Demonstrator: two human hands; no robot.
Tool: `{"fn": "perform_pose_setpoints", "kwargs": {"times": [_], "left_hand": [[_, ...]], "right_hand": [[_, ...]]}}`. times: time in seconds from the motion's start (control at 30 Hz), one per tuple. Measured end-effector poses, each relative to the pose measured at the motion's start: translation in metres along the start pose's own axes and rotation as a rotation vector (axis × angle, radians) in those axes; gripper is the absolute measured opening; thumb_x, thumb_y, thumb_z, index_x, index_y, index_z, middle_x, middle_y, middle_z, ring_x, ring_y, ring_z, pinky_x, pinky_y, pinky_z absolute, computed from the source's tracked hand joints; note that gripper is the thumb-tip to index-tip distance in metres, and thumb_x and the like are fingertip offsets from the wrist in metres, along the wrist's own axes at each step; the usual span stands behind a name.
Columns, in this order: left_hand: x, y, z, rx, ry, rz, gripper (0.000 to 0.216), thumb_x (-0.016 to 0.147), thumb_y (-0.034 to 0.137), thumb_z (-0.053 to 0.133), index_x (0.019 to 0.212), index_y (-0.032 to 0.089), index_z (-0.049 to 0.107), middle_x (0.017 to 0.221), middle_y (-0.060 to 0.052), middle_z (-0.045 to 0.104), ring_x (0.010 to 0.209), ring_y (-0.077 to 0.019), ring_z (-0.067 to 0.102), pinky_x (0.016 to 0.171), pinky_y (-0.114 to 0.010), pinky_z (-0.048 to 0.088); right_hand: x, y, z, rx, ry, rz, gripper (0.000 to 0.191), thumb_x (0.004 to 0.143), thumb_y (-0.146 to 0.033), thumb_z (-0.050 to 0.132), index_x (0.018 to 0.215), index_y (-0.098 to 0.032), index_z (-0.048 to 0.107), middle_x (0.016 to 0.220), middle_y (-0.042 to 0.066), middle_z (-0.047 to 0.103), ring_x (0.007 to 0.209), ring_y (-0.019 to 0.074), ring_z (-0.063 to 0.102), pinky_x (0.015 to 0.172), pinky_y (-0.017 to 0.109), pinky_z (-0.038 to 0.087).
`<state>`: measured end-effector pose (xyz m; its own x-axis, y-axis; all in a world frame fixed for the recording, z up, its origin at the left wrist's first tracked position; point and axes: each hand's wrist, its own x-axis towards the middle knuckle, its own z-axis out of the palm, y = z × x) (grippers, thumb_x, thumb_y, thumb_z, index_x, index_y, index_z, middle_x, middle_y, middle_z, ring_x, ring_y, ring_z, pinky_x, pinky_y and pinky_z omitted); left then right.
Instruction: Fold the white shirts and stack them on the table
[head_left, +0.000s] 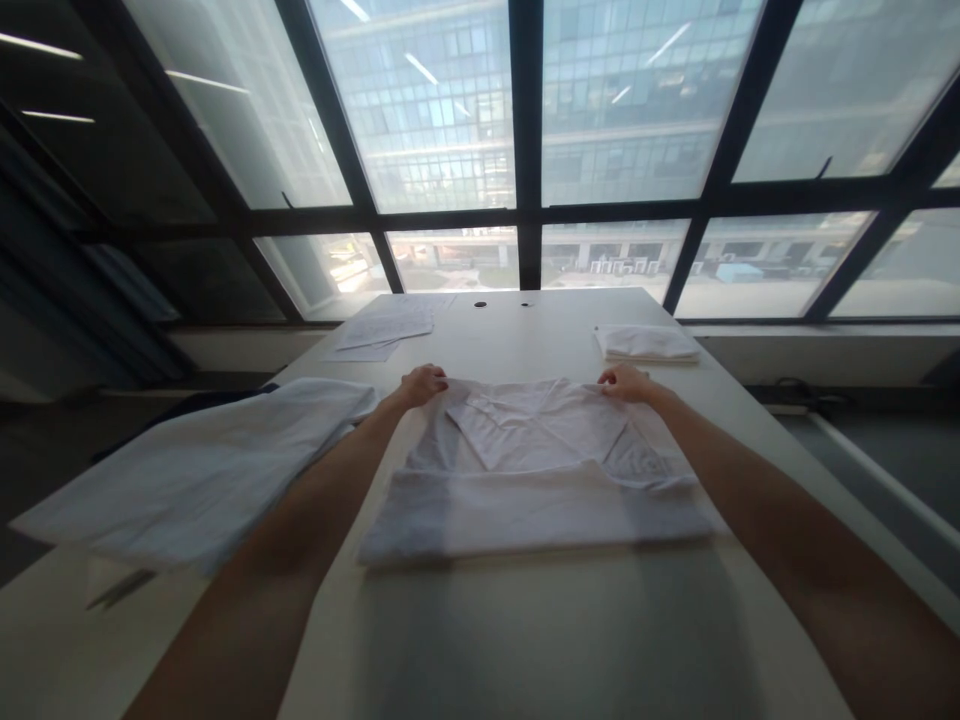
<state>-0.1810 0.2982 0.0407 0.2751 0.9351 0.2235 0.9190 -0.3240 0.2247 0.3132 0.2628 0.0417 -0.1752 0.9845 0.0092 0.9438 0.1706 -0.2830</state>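
Observation:
A white, partly folded garment, seemingly a shirt (525,510), lies in front of me on the white table (510,345). Its near part is turned up into a wide band, and more folded layers show behind that band. At its far left corner my left hand (422,385) pinches the cloth edge. My right hand (626,384) grips the same far edge at the right corner. Between the two hands the edge runs nearly straight, resting low over the tabletop.
Left of my forearm, a heap of white cloth (210,465) hangs past the table's edge, with dark cloth beneath. Paper-like white sheets (386,328) lie at the back left. A folded white cloth (649,343) sits at the back right. Windows (450,110) rise behind the table.

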Motion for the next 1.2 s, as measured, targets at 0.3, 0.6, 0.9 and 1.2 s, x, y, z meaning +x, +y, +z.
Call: {"fn": "perform_pose_setpoints", "kwargs": {"times": [0.3, 0.6, 0.9, 1.2], "left_hand": [[-0.060, 0.023, -0.046, -0.041, 0.255, 0.046, 0.023, 0.088, 0.037, 0.065, 0.092, 0.018, 0.076, 0.092, -0.011, 0.077, 0.089, -0.0256, 0.069, 0.083, -0.034, 0.050], [-0.175, 0.045, -0.043, -0.002, 0.188, 0.265, 0.020, 0.095, 0.032, 0.058, 0.091, 0.023, 0.075, 0.099, -0.007, 0.077, 0.100, -0.0246, 0.068, 0.097, -0.041, 0.048], [-0.213, 0.054, -0.026, 0.009, 0.177, 0.256, 0.024, 0.099, 0.031, 0.051, 0.096, 0.025, 0.074, 0.101, -0.007, 0.075, 0.098, -0.0235, 0.067, 0.093, -0.038, 0.051], [-0.218, 0.056, -0.028, -0.006, 0.046, 0.248, 0.029, 0.099, 0.037, 0.049, 0.095, 0.025, 0.075, 0.105, -0.008, 0.075, 0.099, -0.0242, 0.067, 0.091, -0.037, 0.052]], "right_hand": [[-0.049, -0.009, -0.024, 0.018, 0.188, -0.033, 0.017, 0.082, -0.025, 0.066, 0.093, -0.020, 0.078, 0.098, 0.005, 0.078, 0.102, 0.0270, 0.067, 0.089, 0.037, 0.042], [-0.126, -0.015, 0.021, -0.158, 0.338, -0.223, 0.019, 0.083, -0.010, 0.057, 0.086, -0.021, 0.072, 0.099, 0.007, 0.074, 0.103, 0.0251, 0.061, 0.099, 0.043, 0.029], [-0.139, -0.022, 0.033, -0.235, 0.353, -0.161, 0.016, 0.087, -0.012, 0.060, 0.093, -0.020, 0.072, 0.101, 0.010, 0.073, 0.103, 0.0264, 0.060, 0.095, 0.040, 0.031], [-0.141, -0.019, 0.036, -0.226, 0.300, -0.131, 0.019, 0.089, -0.012, 0.056, 0.096, -0.020, 0.072, 0.102, 0.009, 0.073, 0.103, 0.0244, 0.062, 0.093, 0.036, 0.034]]}}
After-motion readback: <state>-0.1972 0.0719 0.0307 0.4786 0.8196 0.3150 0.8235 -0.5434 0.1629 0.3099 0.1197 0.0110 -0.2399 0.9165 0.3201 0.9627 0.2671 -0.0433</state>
